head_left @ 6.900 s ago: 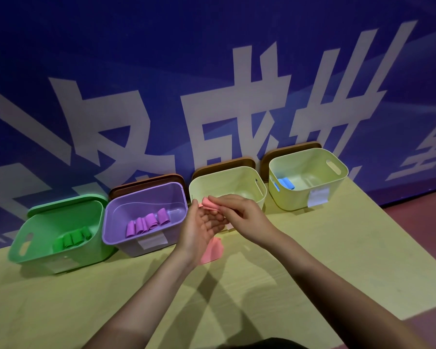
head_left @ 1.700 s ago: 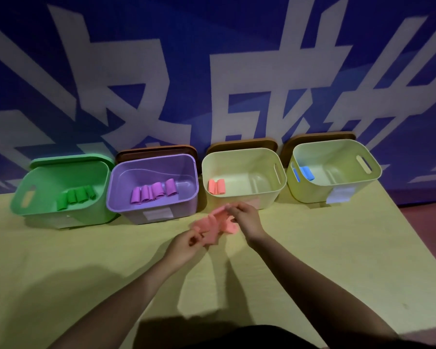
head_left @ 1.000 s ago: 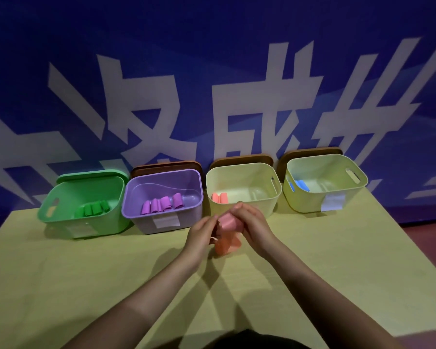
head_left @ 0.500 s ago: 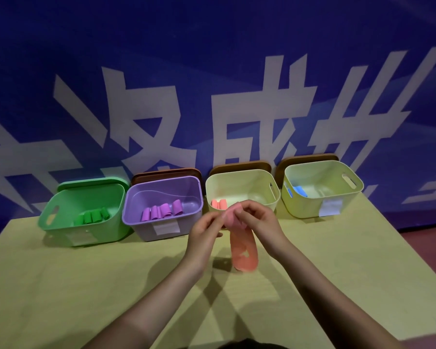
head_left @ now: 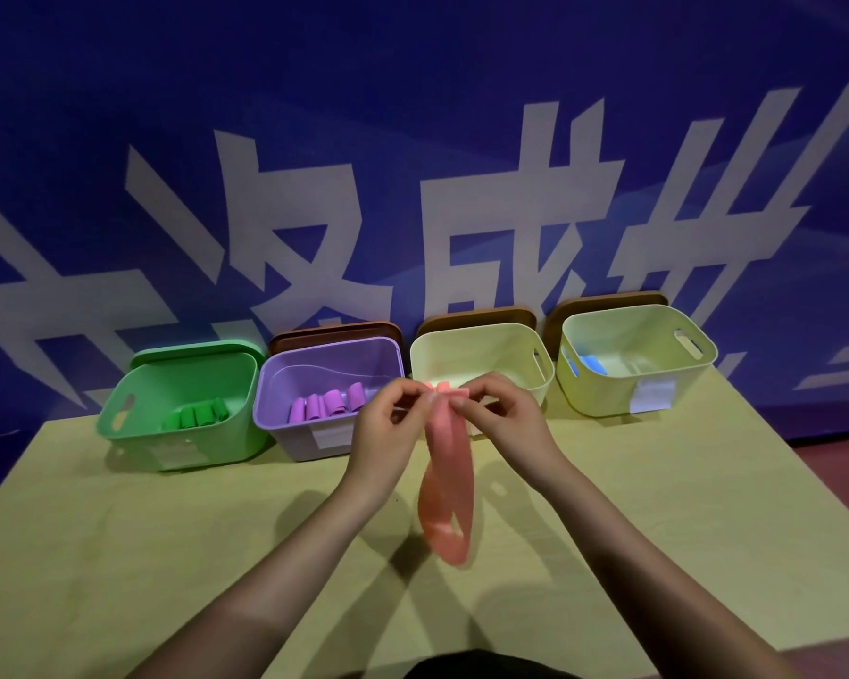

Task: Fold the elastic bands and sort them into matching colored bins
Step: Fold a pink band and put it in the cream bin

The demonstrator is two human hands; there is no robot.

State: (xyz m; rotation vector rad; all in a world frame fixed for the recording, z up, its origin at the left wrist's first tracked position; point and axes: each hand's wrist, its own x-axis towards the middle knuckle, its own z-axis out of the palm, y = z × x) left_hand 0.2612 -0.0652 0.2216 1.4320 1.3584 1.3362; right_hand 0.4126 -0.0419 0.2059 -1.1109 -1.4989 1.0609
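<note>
A pink elastic band (head_left: 446,492) hangs as a long loop above the table. My left hand (head_left: 386,433) and my right hand (head_left: 503,421) both pinch its top end, close together, in front of the middle cream bin (head_left: 481,352). Folded pink bands lie in that bin, mostly hidden behind my fingers. The green bin (head_left: 187,433) holds folded green bands (head_left: 194,415). The purple bin (head_left: 285,436) holds folded purple bands (head_left: 327,404). A blue band (head_left: 590,365) lies in the right cream bin (head_left: 604,394).
The four bins stand in a row at the back of the yellow-green table (head_left: 143,556), against a blue wall with large white characters. Brown lids (head_left: 334,331) lean behind three bins. The table's right edge slants toward a reddish floor (head_left: 839,463).
The pink band went from a bunched wad on the table to a lifted loop held by its top. Over the last half second it hangs lower and longer.
</note>
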